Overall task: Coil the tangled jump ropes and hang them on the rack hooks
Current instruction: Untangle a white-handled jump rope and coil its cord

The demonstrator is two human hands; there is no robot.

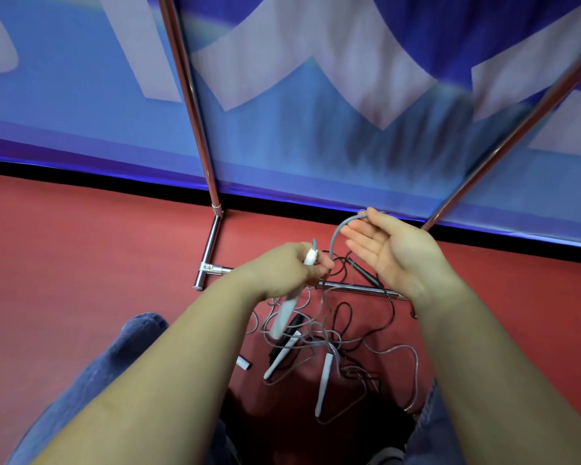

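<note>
The left hand (292, 266) clenches a white handle (287, 310) of a grey jump rope (336, 233), which arcs toward 1 o'clock over the right hand (388, 253), whose grip is released, palm up, fingers straight. At 6 o'clock the tangled ropes (332, 340) lie on the red floor (81, 246), beside the chrome rack (212, 250).

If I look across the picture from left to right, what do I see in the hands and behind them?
Left rack pole → left hand gripping a white handle → grey rope loop → right hand → right rack pole.
</note>
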